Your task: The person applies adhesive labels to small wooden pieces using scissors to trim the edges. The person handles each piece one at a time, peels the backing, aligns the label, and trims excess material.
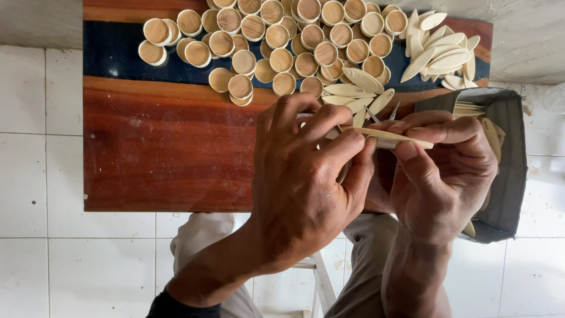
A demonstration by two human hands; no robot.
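My left hand and my right hand meet over the near right part of a reddish wooden board. Together they pinch a thin pale leaf-shaped wooden piece, held edge-on between the fingertips. A thin dark pointed tool runs under my left fingers; which hand grips it is unclear. Two metal tips stick up just behind the fingers. Loose leaf-shaped pieces lie on the board right beyond my hands.
Several round wooden discs are heaped at the board's far side on a dark blue strip. A pile of pale leaf-shaped pieces lies far right. A grey open box with more pieces stands at right. White tiled floor surrounds the board.
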